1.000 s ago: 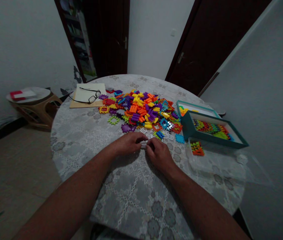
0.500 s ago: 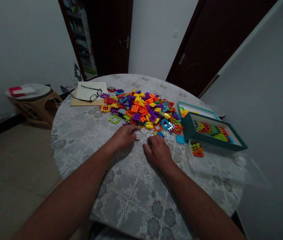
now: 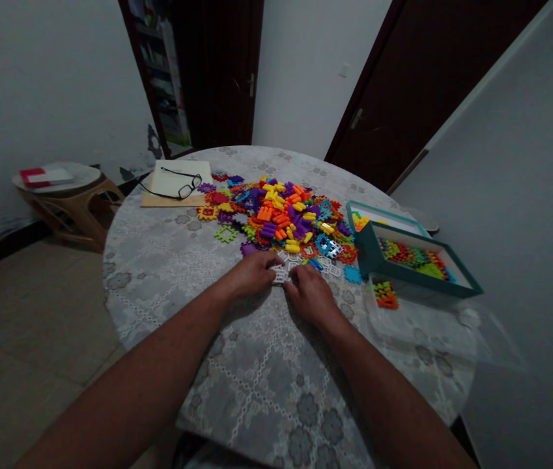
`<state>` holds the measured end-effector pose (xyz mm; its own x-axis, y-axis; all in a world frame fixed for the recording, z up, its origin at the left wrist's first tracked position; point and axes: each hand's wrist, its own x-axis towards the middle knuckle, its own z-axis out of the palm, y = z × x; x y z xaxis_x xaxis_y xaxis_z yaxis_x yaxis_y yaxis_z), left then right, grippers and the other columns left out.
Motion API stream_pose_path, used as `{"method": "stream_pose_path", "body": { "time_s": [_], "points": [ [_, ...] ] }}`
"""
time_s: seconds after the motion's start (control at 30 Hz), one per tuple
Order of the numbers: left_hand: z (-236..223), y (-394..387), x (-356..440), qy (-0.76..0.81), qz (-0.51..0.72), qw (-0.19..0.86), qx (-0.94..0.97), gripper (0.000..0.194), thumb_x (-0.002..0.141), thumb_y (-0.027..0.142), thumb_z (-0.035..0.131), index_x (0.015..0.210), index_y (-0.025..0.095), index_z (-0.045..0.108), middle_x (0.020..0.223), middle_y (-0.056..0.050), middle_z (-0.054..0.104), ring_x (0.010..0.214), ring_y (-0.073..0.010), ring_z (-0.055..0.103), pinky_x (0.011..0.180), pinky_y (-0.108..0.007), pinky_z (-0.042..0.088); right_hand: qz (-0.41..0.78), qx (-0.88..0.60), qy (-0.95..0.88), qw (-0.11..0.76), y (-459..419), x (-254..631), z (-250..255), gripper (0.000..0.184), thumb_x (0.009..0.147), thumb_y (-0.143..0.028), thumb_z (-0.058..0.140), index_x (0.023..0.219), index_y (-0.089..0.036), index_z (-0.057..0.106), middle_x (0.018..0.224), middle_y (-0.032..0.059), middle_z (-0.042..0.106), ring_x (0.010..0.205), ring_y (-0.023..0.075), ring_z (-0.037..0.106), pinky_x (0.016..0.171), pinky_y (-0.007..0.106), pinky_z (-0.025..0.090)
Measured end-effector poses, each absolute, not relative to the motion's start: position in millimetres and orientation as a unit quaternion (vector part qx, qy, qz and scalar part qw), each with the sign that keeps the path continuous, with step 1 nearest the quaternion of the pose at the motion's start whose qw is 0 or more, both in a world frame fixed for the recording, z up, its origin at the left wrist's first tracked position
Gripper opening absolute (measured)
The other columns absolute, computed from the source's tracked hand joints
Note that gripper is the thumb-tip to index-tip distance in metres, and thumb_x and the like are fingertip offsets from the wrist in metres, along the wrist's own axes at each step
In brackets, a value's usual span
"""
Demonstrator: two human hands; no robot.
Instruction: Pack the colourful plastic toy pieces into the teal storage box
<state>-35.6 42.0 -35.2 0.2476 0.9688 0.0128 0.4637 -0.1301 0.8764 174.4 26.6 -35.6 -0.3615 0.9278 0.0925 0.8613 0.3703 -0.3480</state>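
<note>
White plastic lattice pieces lie between my hands near the middle of the table, beside the heap. My left hand has its thumb and fingers closed on the left edge of one. From the other side, my right hand pinches at the right edge of the white lattice; its fingertips are partly hidden. More white lattice pieces and a small blue piece lie just past my right hand. Behind them rises a large heap of colourful plastic building pieces, yellow, orange, purple, red and blue.
On the right are a teal box of colourful pieces and a clear plastic tub with an orange-green piece cluster. Black glasses rest on a pad at the back left. A patterned cloth covers the round table.
My left hand has moved slightly right and nearer, bringing its white lattice to the one at my right hand. The hands are closer together, and a purple piece behind the left hand shows more.
</note>
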Motion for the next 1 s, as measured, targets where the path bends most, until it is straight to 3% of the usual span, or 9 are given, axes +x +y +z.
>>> {"method": "stream_pose_path", "body": {
  "time_s": [0.23,0.43,0.73,1.0],
  "points": [
    [-34,36,-28,0.497,0.329,0.559,0.577,0.044,0.079,0.014,0.066,0.122,0.015,0.077,0.093,-0.008,0.077,0.068,-0.0170,0.062,0.061,-0.029,0.044,0.145,-0.535,-0.821,0.142,32,177,-38,0.008,0.099,-0.019,0.068,0.107,-0.019,0.069,0.110,0.0099,0.071,0.106,0.0254,0.064,0.090,0.034,0.044],
    [-24,36,-32,0.520,0.360,0.481,0.607,0.040,0.073,0.005,0.061,0.107,0.016,0.078,0.094,-0.007,0.078,0.076,-0.0175,0.063,0.068,-0.029,0.045,0.159,-0.535,-0.810,0.178,33,180,-40,0.025,0.099,-0.025,0.073,0.122,-0.018,0.067,0.118,0.0112,0.071,0.107,0.0257,0.065,0.091,0.035,0.046],
    [-24,35,-31,0.538,0.351,0.532,0.552,0.045,0.072,0.011,0.064,0.115,0.015,0.077,0.079,-0.003,0.070,0.057,-0.0143,0.053,0.054,-0.029,0.037,0.178,-0.513,-0.823,0.168,37,185,-40,0.016,0.098,-0.021,0.072,0.113,-0.019,0.067,0.112,0.0094,0.070,0.106,0.0253,0.063,0.092,0.036,0.046],
    [-21,33,-27,0.537,0.357,0.553,0.528,0.040,0.075,0.014,0.065,0.113,0.015,0.075,0.080,-0.004,0.070,0.058,-0.0144,0.052,0.052,-0.028,0.036,0.223,-0.478,-0.833,0.166,41,193,-35,0.015,0.096,-0.018,0.069,0.109,-0.020,0.065,0.105,0.0053,0.066,0.099,0.0224,0.062,0.090,0.034,0.045]
  ]
}}
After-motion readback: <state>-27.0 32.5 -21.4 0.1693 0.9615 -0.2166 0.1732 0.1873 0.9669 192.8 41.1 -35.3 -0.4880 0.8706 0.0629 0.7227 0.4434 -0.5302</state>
